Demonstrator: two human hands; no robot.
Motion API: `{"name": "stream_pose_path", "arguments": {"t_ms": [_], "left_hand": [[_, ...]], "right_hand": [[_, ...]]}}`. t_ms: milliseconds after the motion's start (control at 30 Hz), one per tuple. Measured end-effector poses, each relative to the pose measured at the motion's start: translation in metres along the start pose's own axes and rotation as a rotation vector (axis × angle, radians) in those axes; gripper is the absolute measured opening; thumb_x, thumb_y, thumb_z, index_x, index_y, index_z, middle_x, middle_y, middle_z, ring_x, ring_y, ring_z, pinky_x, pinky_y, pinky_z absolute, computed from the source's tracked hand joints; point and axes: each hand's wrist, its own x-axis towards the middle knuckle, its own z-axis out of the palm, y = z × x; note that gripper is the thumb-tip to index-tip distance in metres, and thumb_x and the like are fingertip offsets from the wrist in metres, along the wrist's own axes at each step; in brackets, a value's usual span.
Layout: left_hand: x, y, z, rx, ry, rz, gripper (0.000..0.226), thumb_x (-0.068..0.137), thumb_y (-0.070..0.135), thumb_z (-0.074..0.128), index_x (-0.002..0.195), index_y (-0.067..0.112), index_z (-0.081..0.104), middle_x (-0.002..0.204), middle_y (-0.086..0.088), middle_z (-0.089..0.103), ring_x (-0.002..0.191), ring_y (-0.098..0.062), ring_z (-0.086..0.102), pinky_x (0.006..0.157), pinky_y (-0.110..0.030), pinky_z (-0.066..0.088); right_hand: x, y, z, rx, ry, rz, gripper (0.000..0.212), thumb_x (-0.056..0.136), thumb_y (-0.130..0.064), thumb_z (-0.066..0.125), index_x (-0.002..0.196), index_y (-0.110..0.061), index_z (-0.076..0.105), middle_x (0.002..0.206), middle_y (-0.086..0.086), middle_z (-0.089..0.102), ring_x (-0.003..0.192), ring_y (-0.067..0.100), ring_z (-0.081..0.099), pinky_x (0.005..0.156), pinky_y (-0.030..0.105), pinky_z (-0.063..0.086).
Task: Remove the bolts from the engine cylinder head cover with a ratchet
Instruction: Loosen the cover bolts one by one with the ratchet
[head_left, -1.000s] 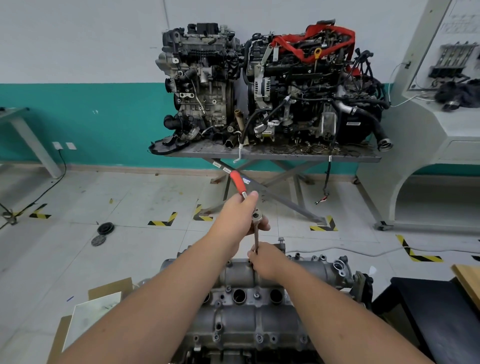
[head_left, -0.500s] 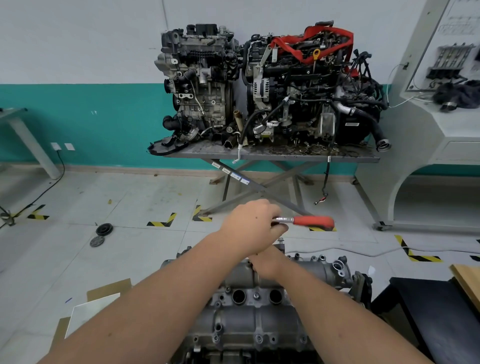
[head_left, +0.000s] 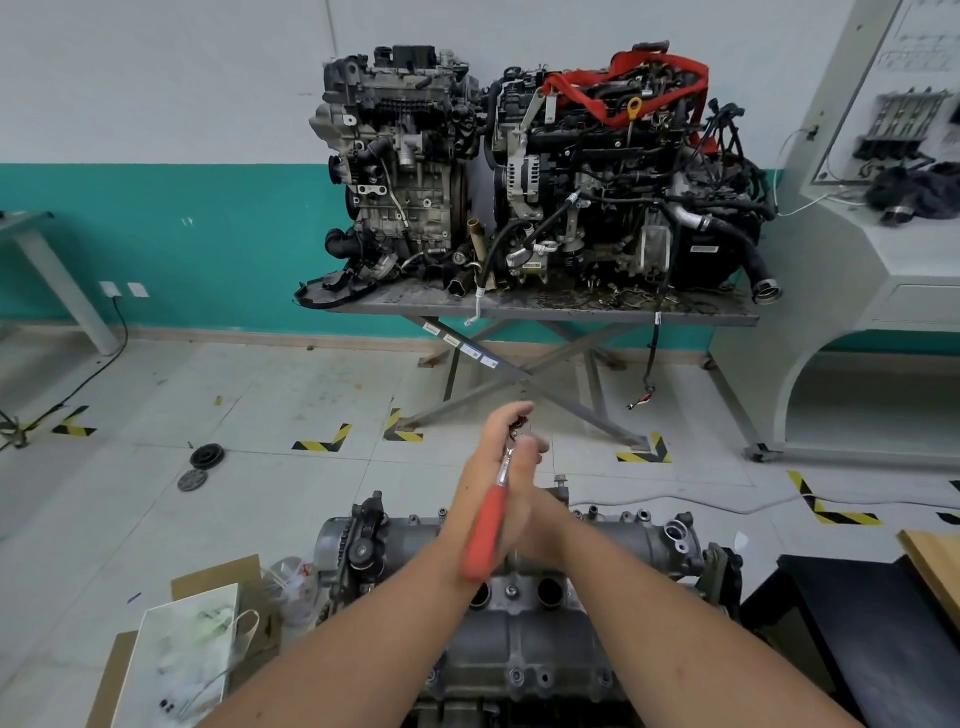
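The ratchet (head_left: 488, 525) has a bright red handle and a shiny silver shank. The cylinder head cover (head_left: 524, 639) is dull grey cast metal. The wall (head_left: 156, 104) is white above and teal below, over a pale tiled floor (head_left: 260, 405) marked with yellow-and-black striped corner tape (head_left: 323, 441). On the grey counter (head_left: 571, 306) stand a grey-and-black engine (head_left: 400, 161) and a mostly black engine (head_left: 613, 176) draped with a red strap (head_left: 613, 98), its dipstick loop yellow. The cardboard box (head_left: 218, 577) is brown
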Motion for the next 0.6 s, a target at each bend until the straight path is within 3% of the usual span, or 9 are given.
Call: {"name": "stream_pose_path", "arguments": {"t_ms": [67, 167, 267, 400, 533, 600], "left_hand": [[0.003, 0.001, 0.003, -0.106, 0.063, -0.01, 0.04, 0.104, 0.045, 0.032, 0.127, 0.031, 0.062, 0.084, 0.005, 0.073, 0.087, -0.015, 0.069, 0.084, -0.031, 0.051], [0.014, -0.001, -0.001, -0.207, 0.14, -0.102, 0.05, 0.09, 0.065, 0.031, 0.095, 0.037, 0.072, 0.081, -0.002, 0.075, 0.088, -0.018, 0.073, 0.094, -0.043, 0.049], [0.021, 0.007, -0.008, -0.253, 0.169, -0.148, 0.045, 0.093, 0.059, 0.041, 0.104, 0.022, 0.063, 0.07, -0.002, 0.071, 0.075, -0.022, 0.073, 0.09, -0.048, 0.054], [0.029, 0.02, -0.017, -0.11, -0.086, -0.186, 0.033, 0.105, 0.04, 0.04, 0.119, 0.014, 0.053, 0.079, -0.003, 0.075, 0.075, -0.023, 0.074, 0.078, -0.035, 0.053], [0.032, 0.034, -0.033, -0.099, -0.345, -0.275, 0.034, 0.108, 0.038, 0.037, 0.124, 0.01, 0.05, 0.094, -0.008, 0.075, 0.09, -0.025, 0.073, 0.093, -0.042, 0.05], [0.036, 0.041, -0.036, -0.062, -0.366, -0.3, 0.028, 0.107, 0.037, 0.04, 0.117, 0.013, 0.05, 0.095, -0.007, 0.075, 0.091, -0.025, 0.074, 0.089, -0.039, 0.052]], "right_hand": [[0.0, 0.002, -0.001, -0.049, 0.011, -0.005, 0.032, 0.1, -0.016, 0.048, 0.13, -0.009, 0.058, 0.127, 0.014, 0.063, 0.099, 0.021, 0.055, 0.098, 0.039, 0.048], [-0.003, 0.001, -0.003, 0.058, -0.025, 0.03, 0.028, 0.1, -0.021, 0.044, 0.117, -0.008, 0.062, 0.118, 0.011, 0.066, 0.101, 0.024, 0.06, 0.098, 0.043, 0.049], [-0.006, -0.001, -0.004, 0.136, -0.028, 0.035, 0.021, 0.103, -0.027, 0.043, 0.101, -0.011, 0.056, 0.102, 0.006, 0.064, 0.094, 0.026, 0.059, 0.093, 0.042, 0.049], [-0.007, 0.0, -0.004, 0.157, -0.025, 0.034, 0.02, 0.102, -0.027, 0.043, 0.088, -0.017, 0.051, 0.094, 0.007, 0.063, 0.092, 0.027, 0.06, 0.092, 0.044, 0.049], [-0.007, 0.002, -0.002, 0.164, 0.005, 0.035, 0.024, 0.1, -0.03, 0.045, 0.076, -0.024, 0.047, 0.089, 0.005, 0.064, 0.088, 0.026, 0.06, 0.091, 0.042, 0.049], [-0.007, 0.002, -0.002, 0.168, 0.011, 0.034, 0.025, 0.1, -0.029, 0.045, 0.075, -0.025, 0.047, 0.088, 0.004, 0.064, 0.087, 0.025, 0.059, 0.089, 0.04, 0.048]]}}
